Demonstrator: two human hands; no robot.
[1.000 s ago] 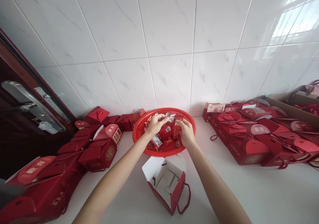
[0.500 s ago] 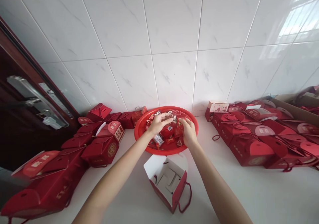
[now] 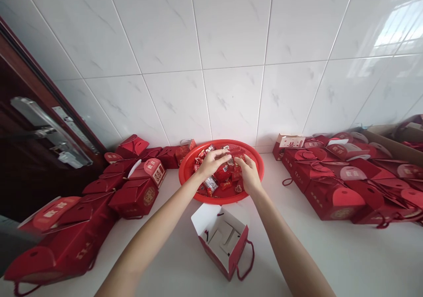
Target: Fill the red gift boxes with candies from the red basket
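White glossy tiles (image 3: 231,46) with grey veining rise behind a pale table (image 3: 165,253), with a dark wooden door (image 3: 20,160) at the far left. Against the wall sits a round red basket (image 3: 214,200) with a perforated side, holding wrapped sweets (image 3: 226,185): mostly shiny red with gold or pale print, one silvery and white, another bearing a pale heart-shaped mark. Both bare hands are over the basket. The left hand (image 3: 210,163) reaches in with fingers and thumb stretched close together, the right hand (image 3: 250,174) has its fingers curled toward the thumb, and a small red packet (image 3: 236,155) shows between their tips; whether either hand grips it, I cannot tell. Just in front of the basket stands an open box (image 3: 220,239), red outside and plain white inside, one flap raised, folded panels at its bottom, a red cord handle (image 3: 247,266) looping from its right side. Closed red boxes with gold motifs crowd the left (image 3: 134,200) and right of the table.
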